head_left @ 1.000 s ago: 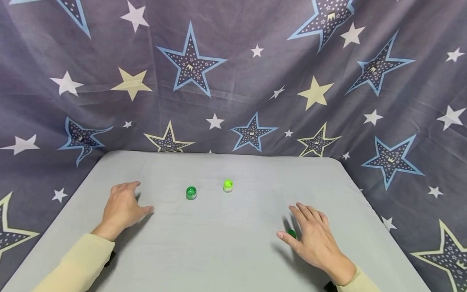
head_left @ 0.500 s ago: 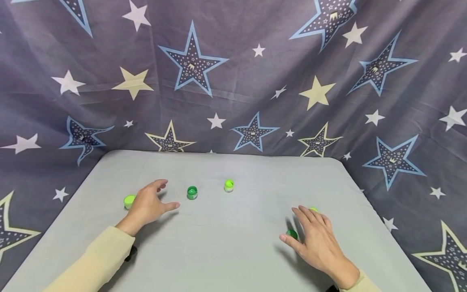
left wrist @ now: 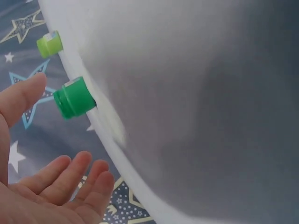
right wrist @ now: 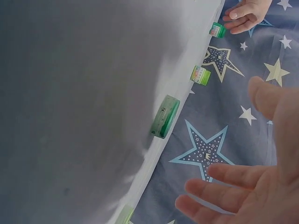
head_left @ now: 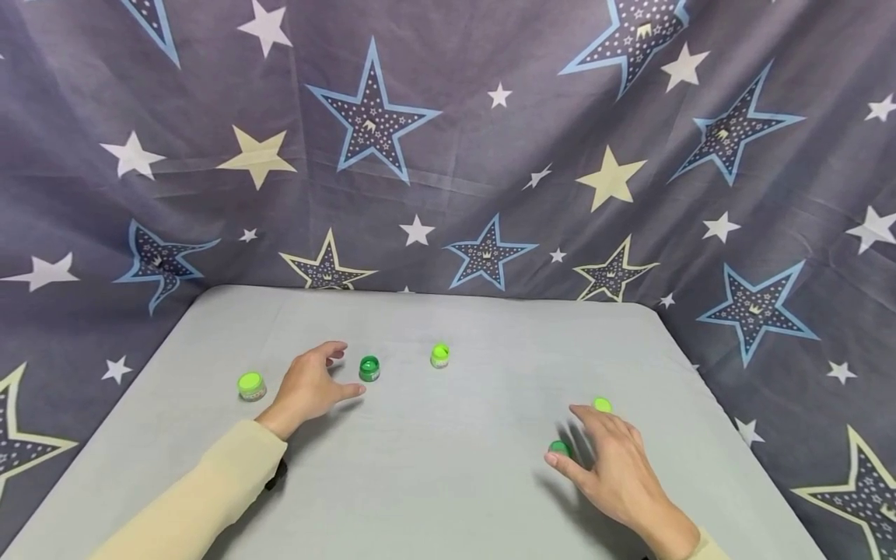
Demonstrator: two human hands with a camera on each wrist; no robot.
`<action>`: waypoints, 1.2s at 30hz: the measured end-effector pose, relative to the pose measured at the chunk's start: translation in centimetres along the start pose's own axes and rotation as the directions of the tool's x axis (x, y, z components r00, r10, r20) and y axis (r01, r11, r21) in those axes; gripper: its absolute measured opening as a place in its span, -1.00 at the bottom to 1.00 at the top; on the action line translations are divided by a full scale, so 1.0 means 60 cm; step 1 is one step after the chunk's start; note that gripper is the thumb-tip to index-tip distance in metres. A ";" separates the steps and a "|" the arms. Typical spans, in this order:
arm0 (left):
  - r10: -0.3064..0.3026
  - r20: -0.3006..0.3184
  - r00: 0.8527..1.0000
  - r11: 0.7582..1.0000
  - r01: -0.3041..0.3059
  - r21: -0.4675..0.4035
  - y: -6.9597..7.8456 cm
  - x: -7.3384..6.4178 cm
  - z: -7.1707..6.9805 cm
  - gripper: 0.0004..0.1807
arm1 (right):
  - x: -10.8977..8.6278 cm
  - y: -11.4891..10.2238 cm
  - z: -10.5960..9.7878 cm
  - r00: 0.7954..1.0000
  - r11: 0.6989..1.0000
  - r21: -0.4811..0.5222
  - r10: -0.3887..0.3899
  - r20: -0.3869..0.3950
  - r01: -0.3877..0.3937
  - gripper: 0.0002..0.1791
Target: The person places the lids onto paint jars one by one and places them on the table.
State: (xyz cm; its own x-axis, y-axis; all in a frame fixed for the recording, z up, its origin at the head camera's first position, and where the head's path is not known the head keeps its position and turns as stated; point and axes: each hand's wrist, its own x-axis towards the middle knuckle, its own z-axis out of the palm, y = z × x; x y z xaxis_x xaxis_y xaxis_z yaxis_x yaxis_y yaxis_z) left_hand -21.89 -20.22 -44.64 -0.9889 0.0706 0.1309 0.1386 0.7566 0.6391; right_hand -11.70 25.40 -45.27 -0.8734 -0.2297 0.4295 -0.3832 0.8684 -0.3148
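My left hand (head_left: 306, 389): released and holding nothing, thumb and fingers parted over the table (head_left: 448, 498)
Green pot (head_left: 369, 369): upright, just past my left thumb tip and fingertips, facing the gap between them, with no contact that I can see
Reach: I take this as the approach step, ahead of any grip, each hand poised near a green thing
Grip: taking the green pot calls, I judge, for a little more forward reach by my left hand, then thumb and fingers drawn in on either side
My right hand (head_left: 616, 470): also released, nothing in it, thumb standing away from the fingers
Green tub (head_left: 559, 447): low and flat, ahead of the gap between my right thumb and fingers, apart from both in the right wrist view; a hold there would call for lowering and closing in
Lime pot (head_left: 439, 356): beyond the green pot, well apart from my left fingers
Right lime tub (head_left: 602, 405): just beyond my right fingers, partly hidden by them; a careless push could nudge it
Left lime tub (head_left: 252, 386): on the outer side of my left hand, clear of its reach
Star curtain (head_left: 448, 155): past the table's far edge, blocking neither hand
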 end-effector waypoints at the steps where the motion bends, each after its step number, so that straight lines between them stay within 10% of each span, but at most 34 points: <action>1: 0.000 0.000 1.000 1.000 0.000 -0.003 0.000 0.002 0.003 -0.11 | -0.001 0.001 0.000 1.000 1.000 -0.001 0.004 0.000 -0.004 -0.16; 36: -0.097 0.051 0.994 0.992 0.093 0.083 0.008 0.051 0.045 -0.52 | -0.010 0.007 0.002 0.999 0.998 -0.055 0.039 0.023 -0.038 -0.15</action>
State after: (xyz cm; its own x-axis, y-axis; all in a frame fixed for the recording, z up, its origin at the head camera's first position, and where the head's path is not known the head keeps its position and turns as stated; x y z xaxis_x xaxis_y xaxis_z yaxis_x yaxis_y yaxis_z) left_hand -24.98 -17.89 -45.97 -0.9991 0.0298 0.0296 0.0415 0.8111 0.5834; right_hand -11.38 25.84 -45.75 -0.8942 -0.2057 0.3977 -0.3332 0.8991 -0.2840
